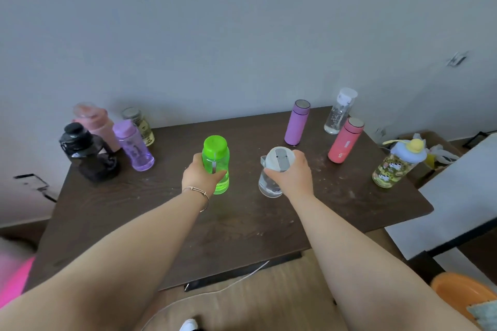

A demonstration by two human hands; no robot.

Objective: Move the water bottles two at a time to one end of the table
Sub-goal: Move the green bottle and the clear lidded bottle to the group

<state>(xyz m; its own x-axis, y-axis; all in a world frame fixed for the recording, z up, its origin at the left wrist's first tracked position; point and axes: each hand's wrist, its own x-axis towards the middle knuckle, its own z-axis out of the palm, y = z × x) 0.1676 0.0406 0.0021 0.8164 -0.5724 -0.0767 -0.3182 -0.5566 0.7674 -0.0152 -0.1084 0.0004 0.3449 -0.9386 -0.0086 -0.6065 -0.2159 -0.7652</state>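
My left hand [200, 176] grips a bright green bottle [217, 158] around its middle, over the centre of the dark wooden table [242, 223]. My right hand [291, 174] holds a clear bottle with a white lid [269, 185] just to the right. At the left end stand a black bottle [86, 153], a pink one [95, 122], a pale purple one [133, 146] and a small clear jar-like bottle [139, 125]. On the right stand a purple flask [296, 122], a clear bottle [337, 113], a coral flask [345, 141] and a patterned children's bottle [395, 166].
A grey wall [242, 35] runs right behind the table. A white surface [462, 201] abuts the table's right end, with a cardboard box [430, 142] behind it. An orange object [462, 293] sits at the lower right. A white cable [215, 290] lies on the floor.
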